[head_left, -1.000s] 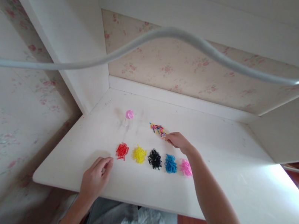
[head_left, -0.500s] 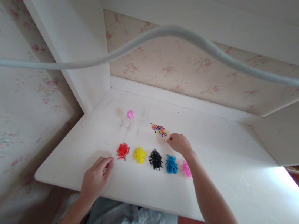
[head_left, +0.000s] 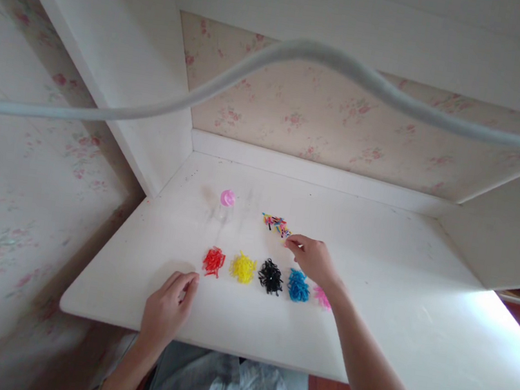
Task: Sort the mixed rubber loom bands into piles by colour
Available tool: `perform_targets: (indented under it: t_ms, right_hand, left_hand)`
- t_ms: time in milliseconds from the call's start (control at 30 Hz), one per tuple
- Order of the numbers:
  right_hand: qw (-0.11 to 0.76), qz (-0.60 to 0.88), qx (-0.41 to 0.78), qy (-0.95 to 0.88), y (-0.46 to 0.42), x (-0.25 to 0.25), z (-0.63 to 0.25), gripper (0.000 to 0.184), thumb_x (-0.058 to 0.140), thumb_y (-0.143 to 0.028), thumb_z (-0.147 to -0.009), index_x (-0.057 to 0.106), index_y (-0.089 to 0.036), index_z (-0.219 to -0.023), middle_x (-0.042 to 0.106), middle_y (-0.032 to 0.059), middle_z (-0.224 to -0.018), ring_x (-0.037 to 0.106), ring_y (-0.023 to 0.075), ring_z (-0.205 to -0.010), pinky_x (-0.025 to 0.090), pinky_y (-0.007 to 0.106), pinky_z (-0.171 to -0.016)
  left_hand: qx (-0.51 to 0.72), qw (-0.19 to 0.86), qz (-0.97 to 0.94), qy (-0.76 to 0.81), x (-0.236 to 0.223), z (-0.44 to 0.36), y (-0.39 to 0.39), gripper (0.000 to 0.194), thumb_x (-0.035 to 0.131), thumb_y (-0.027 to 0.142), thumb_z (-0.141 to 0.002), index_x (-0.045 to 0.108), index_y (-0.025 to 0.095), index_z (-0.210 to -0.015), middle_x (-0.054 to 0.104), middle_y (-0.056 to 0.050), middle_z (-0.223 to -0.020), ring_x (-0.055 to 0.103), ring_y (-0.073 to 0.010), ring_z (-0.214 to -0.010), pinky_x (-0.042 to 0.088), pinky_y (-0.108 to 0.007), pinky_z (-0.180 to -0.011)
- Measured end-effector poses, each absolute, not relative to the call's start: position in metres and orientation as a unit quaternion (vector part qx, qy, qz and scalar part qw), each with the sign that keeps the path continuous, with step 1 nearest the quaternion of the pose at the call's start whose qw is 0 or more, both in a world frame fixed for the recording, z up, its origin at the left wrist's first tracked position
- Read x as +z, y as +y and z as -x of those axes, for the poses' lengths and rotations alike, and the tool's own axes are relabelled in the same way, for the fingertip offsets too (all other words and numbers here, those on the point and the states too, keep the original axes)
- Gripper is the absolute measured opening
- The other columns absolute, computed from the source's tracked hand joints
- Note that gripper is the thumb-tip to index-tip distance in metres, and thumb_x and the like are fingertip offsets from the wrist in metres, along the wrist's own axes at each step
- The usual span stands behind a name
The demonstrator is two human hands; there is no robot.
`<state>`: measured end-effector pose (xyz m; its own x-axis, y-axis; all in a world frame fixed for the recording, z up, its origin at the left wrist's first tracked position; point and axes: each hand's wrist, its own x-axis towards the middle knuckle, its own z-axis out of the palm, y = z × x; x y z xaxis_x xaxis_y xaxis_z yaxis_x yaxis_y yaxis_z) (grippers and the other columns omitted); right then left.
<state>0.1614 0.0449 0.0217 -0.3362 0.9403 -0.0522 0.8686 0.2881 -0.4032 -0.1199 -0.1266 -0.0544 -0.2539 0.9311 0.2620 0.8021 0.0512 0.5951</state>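
Observation:
My right hand (head_left: 310,256) is at the near right end of a small mixed heap of colourful rubber bands (head_left: 276,225). Its thumb and forefinger are pinched together, with a speck of yellow at their tips; what they hold is too small to make out. My left hand (head_left: 169,304) rests on the table with curled fingers, and nothing shows in it. Just beyond it lies a pile of red rubber bands (head_left: 213,262). To the right follow yellow bands (head_left: 243,268), black bands (head_left: 271,277), blue bands (head_left: 298,285) and pink bands (head_left: 321,297), the last partly behind my right forearm.
A small clear container with a pink top (head_left: 227,198) stands at the back left of the white table (head_left: 397,320). A pale bent tube (head_left: 311,51) crosses the upper view. White panels (head_left: 167,161) and a flowered wall (head_left: 295,119) bound the table.
My right hand has shifted slightly left, nearer the mixed heap, and its fingers have stretched forward into a pinch. My left hand has stayed in place.

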Motion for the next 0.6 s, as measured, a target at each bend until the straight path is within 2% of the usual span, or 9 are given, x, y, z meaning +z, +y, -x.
perform_targets:
  t_ms: [67, 200, 400, 600]
  right_hand:
    - [0.145, 0.513, 0.213, -0.819, 0.029, 0.021, -0.150, 0.026, 0.043, -0.032, -0.090, 0.069, -0.027, -0.089, 0.070, -0.0026, -0.083, 0.062, 0.0114, -0.073, 0.040, 0.019, -0.066]
    - [0.181, 0.472, 0.219, -0.835, 0.000, 0.016, -0.121, 0.027, 0.042, -0.031, -0.092, 0.068, -0.026, -0.093, 0.067, 0.0001, -0.094, 0.061, 0.0116, -0.082, 0.041, 0.020, -0.074]
    - [0.154, 0.495, 0.189, -0.834, -0.018, 0.004, -0.092, 0.029, 0.040, -0.031, -0.094, 0.069, -0.027, -0.092, 0.063, -0.0001, -0.096, 0.060, 0.0098, -0.078, 0.040, 0.019, -0.068]
    - [0.136, 0.496, 0.176, -0.840, -0.021, 0.001, -0.092, 0.035, 0.040, -0.035, -0.094, 0.070, -0.025, -0.080, 0.063, 0.0005, -0.086, 0.058, 0.0104, -0.077, 0.039, 0.020, -0.068]
  left_hand:
    - [0.333, 0.095, -0.604, 0.718, -0.054, 0.120, -0.127, 0.022, 0.044, 0.034, -0.090, 0.062, 0.022, -0.094, 0.062, 0.000, -0.080, 0.058, -0.0101, -0.068, 0.043, -0.020, -0.064]
    - [0.331, 0.088, -0.606, 0.718, -0.054, 0.120, -0.126, 0.022, 0.044, 0.034, -0.090, 0.062, 0.022, -0.095, 0.063, 0.000, -0.079, 0.058, -0.0098, -0.067, 0.043, -0.020, -0.063]
    - [0.329, 0.078, -0.612, 0.715, -0.055, 0.120, -0.126, 0.023, 0.043, 0.034, -0.090, 0.062, 0.021, -0.094, 0.063, -0.001, -0.078, 0.059, -0.0106, -0.067, 0.044, -0.020, -0.063]
    - [0.325, 0.085, -0.607, 0.720, -0.054, 0.119, -0.126, 0.022, 0.045, 0.035, -0.090, 0.062, 0.022, -0.093, 0.063, 0.000, -0.079, 0.059, -0.0099, -0.068, 0.044, -0.020, -0.064]
